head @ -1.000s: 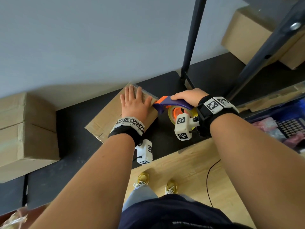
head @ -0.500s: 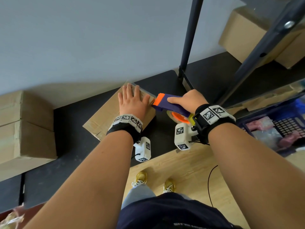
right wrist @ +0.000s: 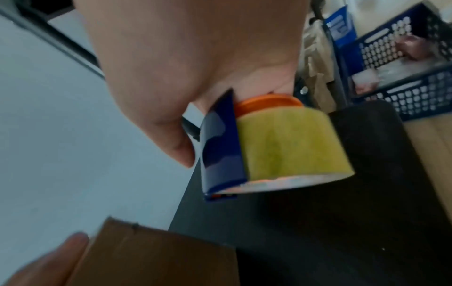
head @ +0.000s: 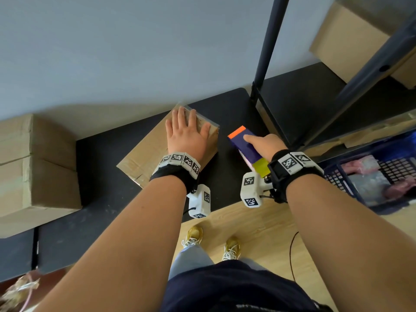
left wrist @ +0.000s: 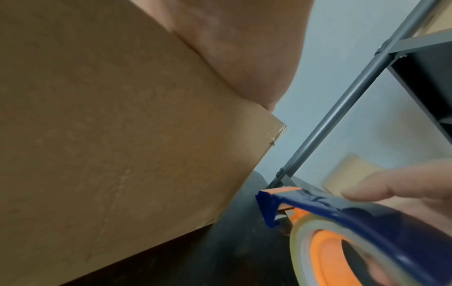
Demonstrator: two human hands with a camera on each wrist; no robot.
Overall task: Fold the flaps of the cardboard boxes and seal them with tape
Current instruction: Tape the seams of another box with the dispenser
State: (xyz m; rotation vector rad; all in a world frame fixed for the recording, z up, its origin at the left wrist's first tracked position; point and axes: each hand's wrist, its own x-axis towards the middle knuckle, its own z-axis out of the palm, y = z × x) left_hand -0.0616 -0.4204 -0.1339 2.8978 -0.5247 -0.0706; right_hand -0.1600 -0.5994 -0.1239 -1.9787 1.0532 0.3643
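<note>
A closed brown cardboard box [head: 148,154] lies on the black table [head: 234,181], with clear tape over its far right corner. My left hand [head: 186,134] lies flat on the box's top, fingers straight; in the left wrist view the palm [left wrist: 239,48] presses the cardboard [left wrist: 110,135]. To the right of the box, my right hand [head: 263,145] grips a blue and orange tape dispenser [head: 244,143], its orange tip a short gap from the box's corner. The tape roll [right wrist: 291,145] with its orange core sits under my right palm [right wrist: 195,58]. The box corner [right wrist: 151,259] shows below.
Two stacked cardboard boxes [head: 33,167] stand at the table's left end. A dark metal shelf frame [head: 267,48] rises behind the dispenser, with another box [head: 351,37] on its shelf. A blue plastic crate [head: 378,172] holding packets sits at the right. Wooden floor and shoes are below.
My right hand has drawn the tape dispenser off the box's corner, to the right and away. My left hand has stayed flat on the box.
</note>
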